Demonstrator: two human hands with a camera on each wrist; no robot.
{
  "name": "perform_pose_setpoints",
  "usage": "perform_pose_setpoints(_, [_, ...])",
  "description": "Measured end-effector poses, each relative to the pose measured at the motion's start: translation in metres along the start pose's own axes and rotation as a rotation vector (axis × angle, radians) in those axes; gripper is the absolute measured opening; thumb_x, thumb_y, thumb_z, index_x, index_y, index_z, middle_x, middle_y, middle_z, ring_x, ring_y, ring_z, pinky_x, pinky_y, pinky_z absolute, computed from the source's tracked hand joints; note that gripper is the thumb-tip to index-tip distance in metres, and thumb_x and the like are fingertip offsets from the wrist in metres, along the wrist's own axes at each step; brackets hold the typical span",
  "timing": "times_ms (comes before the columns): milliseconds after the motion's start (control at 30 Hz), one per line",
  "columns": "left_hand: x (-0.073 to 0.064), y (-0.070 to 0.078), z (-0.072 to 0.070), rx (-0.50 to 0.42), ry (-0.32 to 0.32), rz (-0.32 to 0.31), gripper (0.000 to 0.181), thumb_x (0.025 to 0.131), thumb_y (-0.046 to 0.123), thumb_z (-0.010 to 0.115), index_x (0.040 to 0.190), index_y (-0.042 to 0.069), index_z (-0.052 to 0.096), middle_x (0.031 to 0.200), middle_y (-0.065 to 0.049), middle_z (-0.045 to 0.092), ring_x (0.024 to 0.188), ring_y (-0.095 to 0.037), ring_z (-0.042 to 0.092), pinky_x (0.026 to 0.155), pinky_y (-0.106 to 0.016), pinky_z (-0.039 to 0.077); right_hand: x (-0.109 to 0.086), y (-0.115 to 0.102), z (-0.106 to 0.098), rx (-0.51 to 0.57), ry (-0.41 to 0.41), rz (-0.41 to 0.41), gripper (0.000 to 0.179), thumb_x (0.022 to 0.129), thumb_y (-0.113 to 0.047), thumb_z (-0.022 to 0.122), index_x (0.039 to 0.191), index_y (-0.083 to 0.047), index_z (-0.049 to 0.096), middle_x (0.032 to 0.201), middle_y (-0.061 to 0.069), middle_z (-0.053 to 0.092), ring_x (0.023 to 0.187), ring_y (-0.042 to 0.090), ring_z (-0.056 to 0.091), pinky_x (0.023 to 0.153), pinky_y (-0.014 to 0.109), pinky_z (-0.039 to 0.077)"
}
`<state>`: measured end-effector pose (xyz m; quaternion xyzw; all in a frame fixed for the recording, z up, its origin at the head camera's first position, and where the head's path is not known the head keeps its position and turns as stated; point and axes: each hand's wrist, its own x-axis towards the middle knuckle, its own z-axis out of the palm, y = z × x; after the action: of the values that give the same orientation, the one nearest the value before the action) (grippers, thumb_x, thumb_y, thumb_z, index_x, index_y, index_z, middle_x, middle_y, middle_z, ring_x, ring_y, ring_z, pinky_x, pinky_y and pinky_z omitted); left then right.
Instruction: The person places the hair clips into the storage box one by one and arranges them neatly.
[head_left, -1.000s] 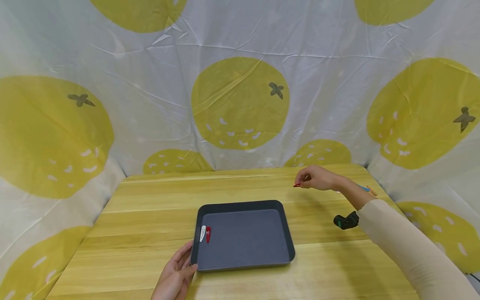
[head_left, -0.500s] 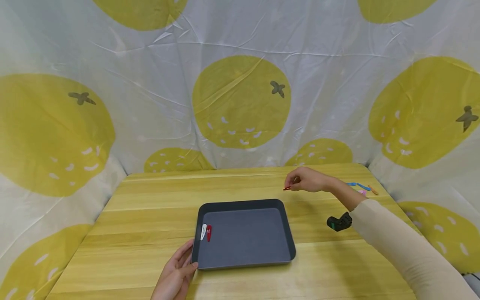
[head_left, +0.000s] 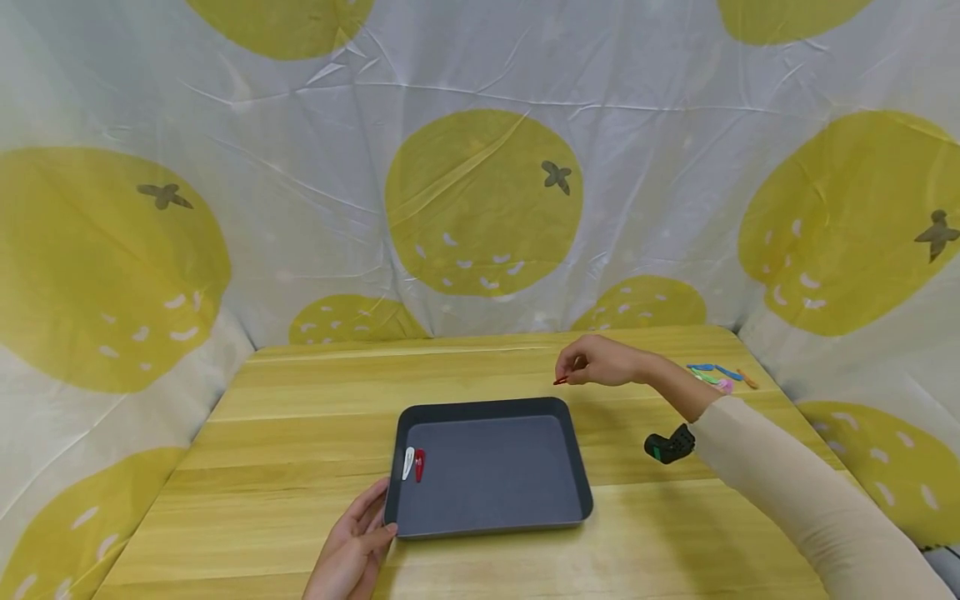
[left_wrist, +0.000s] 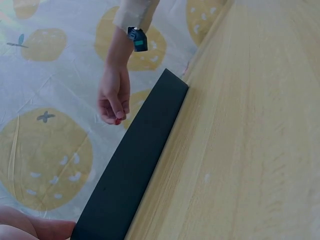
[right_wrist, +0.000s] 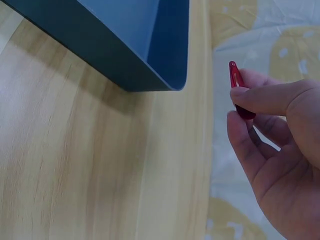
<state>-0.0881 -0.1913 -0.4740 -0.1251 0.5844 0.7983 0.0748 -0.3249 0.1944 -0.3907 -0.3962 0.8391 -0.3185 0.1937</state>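
In the head view a dark grey baking tray [head_left: 487, 475] lies on the wooden table. My left hand [head_left: 352, 542] grips its near left corner, thumb at the rim and fingers along the outer side wall. My right hand [head_left: 600, 360] is in the air beyond the tray's far right corner. Between its thumb and forefinger it pinches a red snap hair clip [right_wrist: 234, 75], narrow end sticking out. Inside the tray, by the left wall, a white hair clip [head_left: 408, 463] and a red hair clip [head_left: 419, 466] lie side by side.
Toward the table's far right corner lie several colourful clips: blue [head_left: 727, 372], orange [head_left: 747, 379], green [head_left: 705, 377] and pink [head_left: 724, 387]. A black wrist device [head_left: 670, 444] sits below my right forearm. A fruit-print curtain [head_left: 480, 200] hangs behind the table.
My right hand has moved left toward the tray with the red hair clip, uncovering the colourful clips on the right. My left hand stays at the tray's corner.
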Motion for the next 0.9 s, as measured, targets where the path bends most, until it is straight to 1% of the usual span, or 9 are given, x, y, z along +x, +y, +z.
perform_pose_setpoints(100, [0.000, 0.001, 0.000, -0.001, -0.005, 0.001, 0.075, 0.093, -0.025, 0.041, 0.159, -0.012, 0.009, 0.164, -0.035, 0.012, 0.151, -0.041, 0.017, 0.105, -0.022, 0.043, 0.003, -0.003, 0.001, 0.003, -0.012, -0.001, 0.013, 0.101, -0.001, 0.063, 0.107, -0.004, 0.074, 0.104, 0.011, 0.069, 0.100, 0.040, 0.068, 0.080, 0.038, 0.058])
perform_pose_setpoints(200, [-0.001, 0.000, 0.000, 0.000, -0.007, 0.004, 0.075, 0.093, -0.025, 0.041, 0.159, -0.012, 0.009, 0.163, -0.035, 0.012, 0.151, -0.041, 0.017, 0.105, -0.021, 0.044, 0.005, -0.005, 0.004, 0.006, -0.023, -0.005, 0.014, 0.101, 0.000, 0.063, 0.107, -0.006, 0.074, 0.104, 0.010, 0.069, 0.101, 0.040, 0.068, 0.080, 0.037, 0.058])
perform_pose_setpoints(367, [-0.001, 0.000, -0.001, 0.004, -0.008, 0.005, 0.074, 0.093, -0.025, 0.041, 0.159, -0.012, 0.009, 0.163, -0.034, 0.013, 0.150, -0.041, 0.018, 0.102, -0.019, 0.044, 0.010, -0.007, 0.007, 0.010, -0.044, -0.012, 0.016, 0.101, 0.000, 0.062, 0.106, -0.008, 0.074, 0.106, 0.016, 0.070, 0.101, 0.039, 0.069, 0.080, 0.037, 0.058])
perform_pose_setpoints(467, [-0.001, 0.000, -0.001, 0.002, -0.011, 0.006, 0.075, 0.093, -0.025, 0.041, 0.159, -0.012, 0.009, 0.163, -0.034, 0.013, 0.151, -0.041, 0.017, 0.103, -0.019, 0.044, 0.013, -0.011, 0.009, 0.010, -0.055, -0.027, 0.014, 0.101, -0.001, 0.062, 0.108, -0.005, 0.074, 0.107, 0.018, 0.070, 0.102, 0.038, 0.069, 0.082, 0.036, 0.058])
perform_pose_setpoints(600, [-0.001, 0.000, -0.001, -0.003, -0.014, 0.009, 0.075, 0.093, -0.025, 0.041, 0.159, -0.012, 0.009, 0.163, -0.035, 0.013, 0.151, -0.041, 0.017, 0.103, -0.019, 0.044, 0.016, -0.016, 0.012, 0.010, -0.069, -0.038, 0.014, 0.102, -0.001, 0.062, 0.108, -0.004, 0.074, 0.106, 0.013, 0.071, 0.101, 0.033, 0.070, 0.083, 0.037, 0.059])
perform_pose_setpoints(700, [-0.001, 0.000, -0.001, -0.007, -0.017, 0.012, 0.074, 0.092, -0.025, 0.041, 0.159, -0.012, 0.009, 0.163, -0.035, 0.014, 0.150, -0.040, 0.017, 0.103, -0.019, 0.044, 0.018, -0.019, 0.014, 0.005, -0.076, -0.036, 0.015, 0.102, -0.001, 0.062, 0.107, -0.006, 0.075, 0.105, 0.008, 0.071, 0.099, 0.028, 0.071, 0.083, 0.038, 0.059])
perform_pose_setpoints(767, [-0.001, -0.001, -0.001, -0.006, -0.015, 0.013, 0.074, 0.092, -0.025, 0.041, 0.158, -0.012, 0.010, 0.163, -0.034, 0.014, 0.150, -0.040, 0.017, 0.102, -0.020, 0.045, 0.019, -0.020, 0.015, -0.001, -0.084, -0.043, 0.014, 0.102, -0.001, 0.062, 0.107, -0.006, 0.075, 0.105, 0.007, 0.071, 0.099, 0.027, 0.071, 0.083, 0.039, 0.059])
perform_pose_setpoints(900, [-0.001, -0.001, -0.001, 0.002, -0.009, 0.016, 0.073, 0.092, -0.025, 0.042, 0.158, -0.012, 0.012, 0.163, -0.034, 0.016, 0.150, -0.040, 0.019, 0.102, -0.020, 0.046, 0.023, -0.023, 0.018, -0.014, -0.098, -0.060, 0.014, 0.102, -0.001, 0.062, 0.108, -0.004, 0.074, 0.105, 0.008, 0.072, 0.098, 0.027, 0.071, 0.081, 0.035, 0.059])
